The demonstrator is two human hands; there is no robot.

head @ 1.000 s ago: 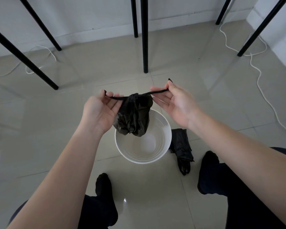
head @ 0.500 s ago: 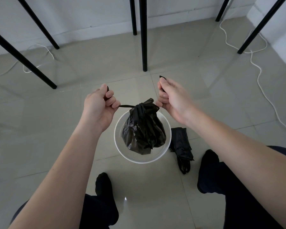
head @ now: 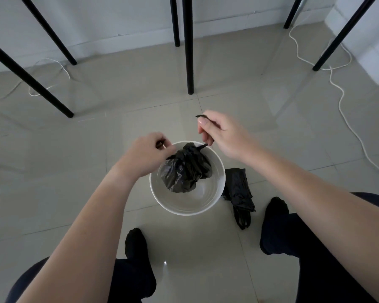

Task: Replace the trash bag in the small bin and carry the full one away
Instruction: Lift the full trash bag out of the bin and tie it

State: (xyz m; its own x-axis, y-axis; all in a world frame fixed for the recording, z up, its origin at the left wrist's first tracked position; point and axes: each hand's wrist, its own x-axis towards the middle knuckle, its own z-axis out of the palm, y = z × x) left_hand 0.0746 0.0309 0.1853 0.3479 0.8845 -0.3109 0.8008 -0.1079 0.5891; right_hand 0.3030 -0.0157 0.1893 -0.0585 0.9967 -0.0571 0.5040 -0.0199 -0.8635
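A small white round bin (head: 162, 201) stands on the tiled floor between my feet. The full black trash bag (head: 185, 171), bunched shut at its top, hangs over the bin's mouth. My left hand (head: 146, 155) pinches one black tie strip at the bag's left. My right hand (head: 222, 133) grips the other strip, whose end sticks out past my thumb. A folded fresh black bag (head: 239, 193) lies on the floor just right of the bin.
Several black table legs (head: 188, 51) stand ahead on the floor. A white cable (head: 346, 110) snakes along the right side, and another loops at the far left (head: 46, 84). A white wall runs behind. My dark-socked feet (head: 136, 243) flank the bin.
Both hands have dropped lower and the bag has sunk toward the bin's mouth. The strips, first stretched level between my hands, now slant down to the knot.
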